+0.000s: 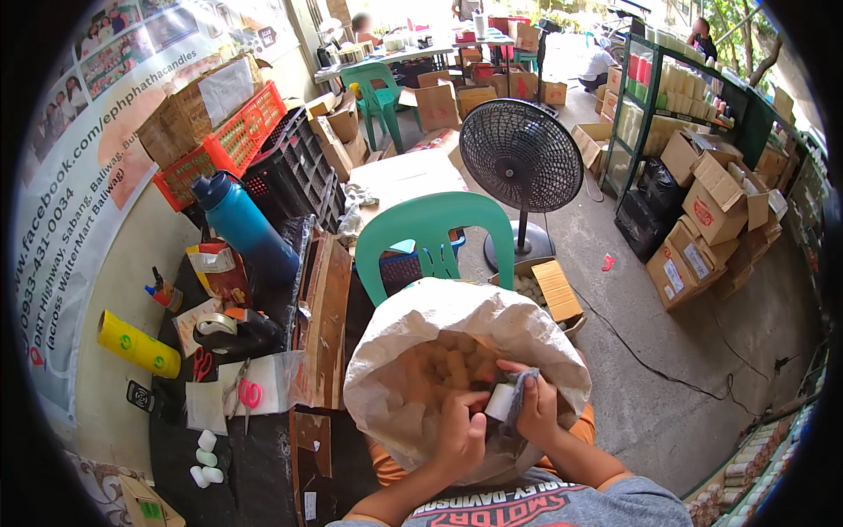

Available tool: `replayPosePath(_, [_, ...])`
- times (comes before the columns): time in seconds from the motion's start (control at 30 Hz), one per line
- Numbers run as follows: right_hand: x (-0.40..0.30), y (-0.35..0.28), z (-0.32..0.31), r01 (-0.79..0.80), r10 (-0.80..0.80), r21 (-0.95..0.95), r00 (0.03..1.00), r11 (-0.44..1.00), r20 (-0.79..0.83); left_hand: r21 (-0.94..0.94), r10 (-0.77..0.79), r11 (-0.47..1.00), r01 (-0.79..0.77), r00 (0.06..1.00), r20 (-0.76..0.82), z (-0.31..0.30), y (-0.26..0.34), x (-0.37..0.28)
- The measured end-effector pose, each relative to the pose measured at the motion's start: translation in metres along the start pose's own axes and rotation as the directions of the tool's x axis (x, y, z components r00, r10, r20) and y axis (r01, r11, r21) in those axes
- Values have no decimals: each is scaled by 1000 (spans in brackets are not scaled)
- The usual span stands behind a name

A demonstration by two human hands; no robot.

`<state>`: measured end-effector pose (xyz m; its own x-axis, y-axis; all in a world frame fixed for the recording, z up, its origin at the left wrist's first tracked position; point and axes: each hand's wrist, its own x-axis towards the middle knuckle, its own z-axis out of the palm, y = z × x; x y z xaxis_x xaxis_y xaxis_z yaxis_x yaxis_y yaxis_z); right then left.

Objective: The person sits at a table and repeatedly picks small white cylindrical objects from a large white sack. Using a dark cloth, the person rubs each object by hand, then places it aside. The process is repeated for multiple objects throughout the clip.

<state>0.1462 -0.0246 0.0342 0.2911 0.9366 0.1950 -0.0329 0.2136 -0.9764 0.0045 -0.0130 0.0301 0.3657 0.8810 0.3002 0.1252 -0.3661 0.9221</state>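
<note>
A large whitish sack [379, 362] stands open between my legs, with many pale cylindrical candles [454, 365] inside it. Over its mouth, my right hand [539, 412] grips a grey cloth [523, 388] pressed along the side of one short white candle [500, 402]. My left hand [463, 421] is at the candle's other side, fingers curled towards it. Whether those fingers grip the candle or only touch it is not clear.
On the dark table [257, 454] at left lie pink-handled scissors [249, 394], a tape dispenser [230, 332], a blue bottle [247, 227] and several small white candles [206, 458]. Ahead stand a green chair [431, 214] and a black fan [520, 158]. A cable [632, 356] crosses the floor at right.
</note>
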Motion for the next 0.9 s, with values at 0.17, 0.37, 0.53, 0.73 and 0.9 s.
replayPosePath(0.17, [3, 1, -9, 436, -426, -400, 897, 806, 119, 388, 187, 903, -182, 982, 26, 8, 7, 3])
replayPosePath(0.37, [-9, -8, -7, -90, 64, 581, 996, 809, 65, 136, 250, 958, -252, 968, 32, 9, -2, -4])
replayPosePath(0.53, [-16, -3, -10, -486, 286, 368, 830, 793, 479, 257, 265, 932, -256, 964, 0, -12, 7, 21])
replayPosePath(0.73, [-12, -16, -7, -315, 237, 124, 875, 941, 421, -35, -23, 999, 27, 995, 101, -8, -9, 10])
replayPosePath(0.9, [-13, -4, -5, -192, 170, 97, 965, 977, 199, 7, 91, 995, -95, 974, 208, 1, -13, 5])
